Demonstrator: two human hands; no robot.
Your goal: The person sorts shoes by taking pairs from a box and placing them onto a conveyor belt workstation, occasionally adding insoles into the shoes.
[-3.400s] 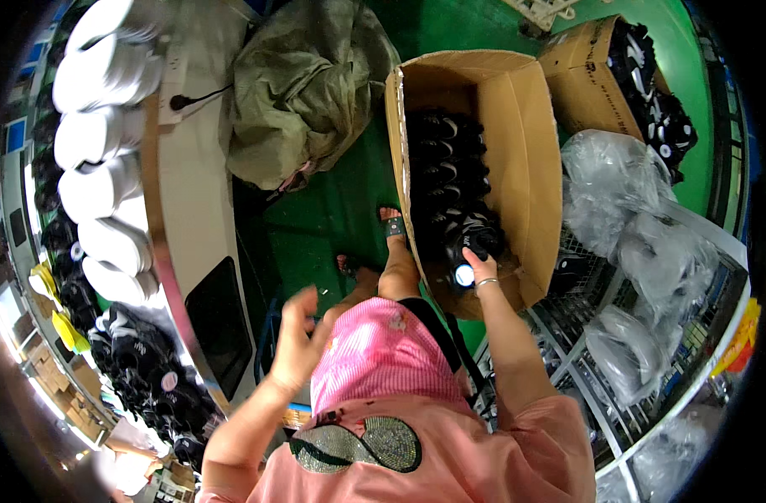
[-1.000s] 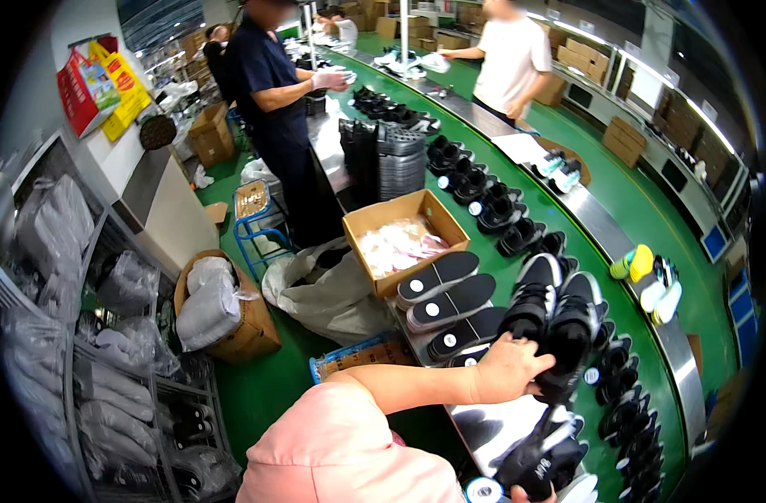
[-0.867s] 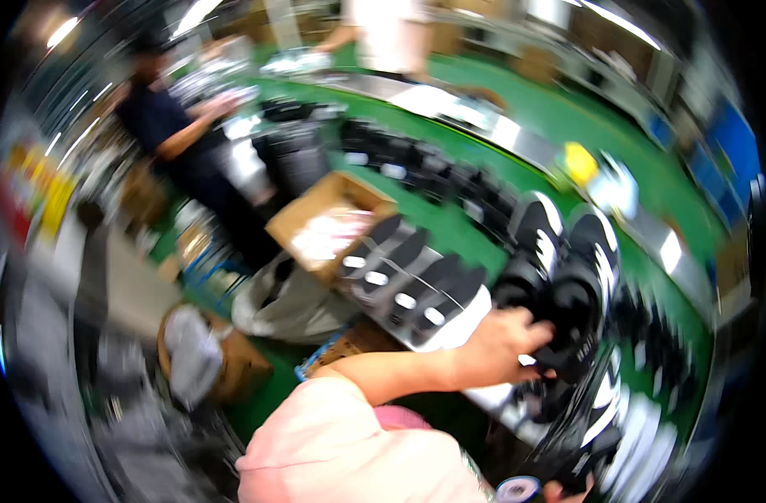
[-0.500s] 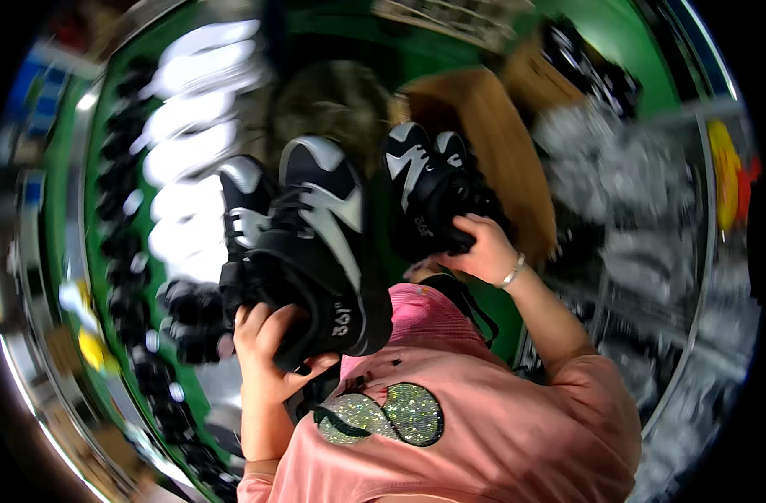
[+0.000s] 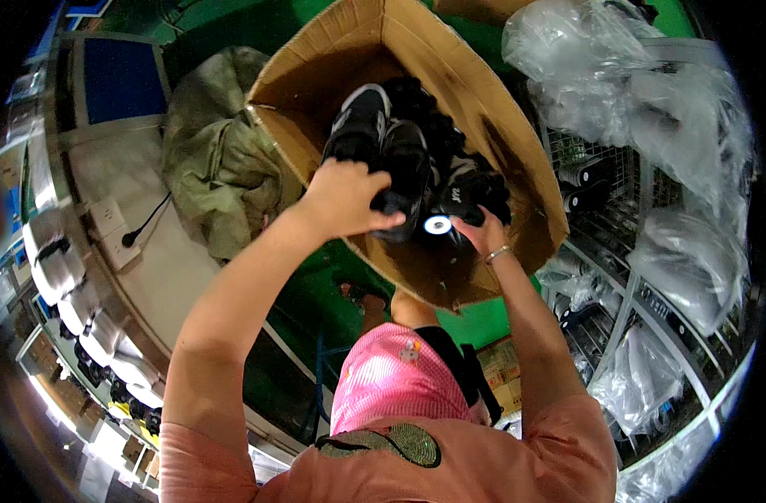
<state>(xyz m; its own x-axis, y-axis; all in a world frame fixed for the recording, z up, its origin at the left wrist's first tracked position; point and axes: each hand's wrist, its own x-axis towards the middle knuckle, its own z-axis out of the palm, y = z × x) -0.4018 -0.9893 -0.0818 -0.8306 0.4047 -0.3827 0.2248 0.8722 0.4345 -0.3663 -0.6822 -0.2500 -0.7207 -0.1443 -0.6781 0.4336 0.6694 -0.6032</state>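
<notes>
We are gripping black sneakers with left hand closed, right hand clutching another, lowering them into top-centre cardboard box.

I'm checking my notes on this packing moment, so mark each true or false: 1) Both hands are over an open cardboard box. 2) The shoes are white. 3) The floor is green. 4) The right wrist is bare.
1) True: the left hand and right hand hold black shoes over the open cardboard box.
2) False: they are black with pale markings.
3) True: the floor is green.
4) False: it wears a thin bracelet.
</notes>
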